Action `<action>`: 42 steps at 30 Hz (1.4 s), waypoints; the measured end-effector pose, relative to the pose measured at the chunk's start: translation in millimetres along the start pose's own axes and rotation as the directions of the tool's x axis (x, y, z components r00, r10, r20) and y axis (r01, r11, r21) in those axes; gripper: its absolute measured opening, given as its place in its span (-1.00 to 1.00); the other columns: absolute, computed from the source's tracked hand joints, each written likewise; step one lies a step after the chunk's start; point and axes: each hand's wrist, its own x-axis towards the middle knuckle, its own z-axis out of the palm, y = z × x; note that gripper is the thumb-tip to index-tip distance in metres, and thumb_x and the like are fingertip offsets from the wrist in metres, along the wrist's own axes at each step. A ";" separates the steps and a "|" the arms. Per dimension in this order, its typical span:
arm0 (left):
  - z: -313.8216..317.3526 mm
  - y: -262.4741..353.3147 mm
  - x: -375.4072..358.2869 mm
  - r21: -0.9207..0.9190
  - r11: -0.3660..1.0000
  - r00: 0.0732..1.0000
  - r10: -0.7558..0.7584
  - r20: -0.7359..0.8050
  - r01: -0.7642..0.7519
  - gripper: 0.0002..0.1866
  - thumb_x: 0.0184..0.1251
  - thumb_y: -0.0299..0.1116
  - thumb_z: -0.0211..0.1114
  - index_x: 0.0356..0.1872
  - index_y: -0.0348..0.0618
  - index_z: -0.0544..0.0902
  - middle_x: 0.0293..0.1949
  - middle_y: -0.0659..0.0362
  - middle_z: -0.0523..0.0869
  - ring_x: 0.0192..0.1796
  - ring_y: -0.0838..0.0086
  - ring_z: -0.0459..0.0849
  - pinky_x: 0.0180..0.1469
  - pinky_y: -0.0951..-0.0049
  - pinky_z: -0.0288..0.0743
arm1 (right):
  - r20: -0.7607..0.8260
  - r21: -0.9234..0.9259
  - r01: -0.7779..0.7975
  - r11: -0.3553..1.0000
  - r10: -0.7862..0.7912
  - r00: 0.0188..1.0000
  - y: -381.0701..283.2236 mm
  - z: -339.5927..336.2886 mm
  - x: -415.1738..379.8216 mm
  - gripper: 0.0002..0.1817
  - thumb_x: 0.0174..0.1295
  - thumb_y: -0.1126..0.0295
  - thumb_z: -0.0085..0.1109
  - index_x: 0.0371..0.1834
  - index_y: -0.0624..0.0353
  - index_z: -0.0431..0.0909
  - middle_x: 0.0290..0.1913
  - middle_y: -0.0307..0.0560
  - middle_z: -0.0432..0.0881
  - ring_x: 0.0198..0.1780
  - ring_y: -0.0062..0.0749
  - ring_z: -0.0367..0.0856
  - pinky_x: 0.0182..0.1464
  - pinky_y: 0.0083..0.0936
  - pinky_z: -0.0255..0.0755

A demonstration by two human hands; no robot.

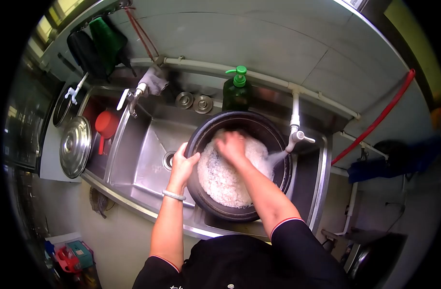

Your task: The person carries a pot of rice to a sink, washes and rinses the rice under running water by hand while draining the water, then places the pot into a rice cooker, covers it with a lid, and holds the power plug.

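With our left hand [183, 166], a pale bracelet [173, 195] circling its wrist, we are gripping the near-left rim of a big dark pot [193, 189], thumb apart from the other fingers, while our right hand [231, 145] is reaching into the white rice [225, 185] inside it, its fingers bent and blurred, so we cannot tell whether they are pinching any grains. We are keeping the pot over the right part of the steel sink [155, 139], where water is running from the white tap [294, 138] into the rice, and a green pump bottle [236, 94] is standing upright just behind the pot.
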 end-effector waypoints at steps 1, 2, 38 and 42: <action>0.8 0.6 1.6 0.002 1.000 1.000 -0.005 0.007 0.005 -0.63 0.21 -0.62 0.29 0.08 -0.27 0.59 -0.10 0.22 0.70 -0.07 0.56 0.62 0.06 0.54 0.47 | 0.123 -0.003 0.182 0.983 -0.180 0.976 -8.7 -6.7 -9.5 -0.47 0.21 -0.11 0.14 0.08 0.01 0.61 0.12 0.12 0.56 0.20 0.07 0.48 0.25 0.07 0.30; 0.7 -0.2 1.8 -0.008 1.000 1.000 -0.001 0.010 0.001 -0.62 0.21 -0.63 0.29 0.08 -0.28 0.59 -0.09 0.22 0.70 -0.07 0.55 0.62 0.06 0.54 0.47 | 0.186 -0.016 0.362 0.932 -0.353 0.917 -10.3 1.9 -21.0 -0.45 0.22 -0.10 0.14 0.20 -0.09 0.56 0.27 0.08 0.46 0.35 0.10 0.35 0.34 0.27 0.16; -2.9 -0.9 4.5 0.038 0.999 0.999 0.017 0.036 -0.019 -0.59 0.14 -0.67 0.27 0.08 -0.30 0.58 -0.08 0.15 0.72 -0.05 0.48 0.65 0.07 0.49 0.50 | 0.222 -0.119 0.485 0.867 -0.453 0.864 -19.2 13.3 -56.7 -0.40 0.26 0.30 0.14 0.39 0.17 0.34 0.37 0.23 0.35 0.43 0.22 0.24 0.45 0.01 0.14; -4.0 0.9 5.4 -0.013 1.000 0.999 -0.009 0.042 0.010 -0.58 0.14 -0.67 0.26 0.09 -0.30 0.58 -0.06 0.14 0.72 -0.04 0.47 0.66 0.08 0.49 0.50 | 0.435 -0.247 0.591 0.768 -0.457 0.776 5.0 -44.4 -16.3 -0.44 0.32 0.03 0.11 0.40 -0.25 0.39 0.49 0.01 0.24 0.51 0.10 0.15 0.47 0.31 -0.03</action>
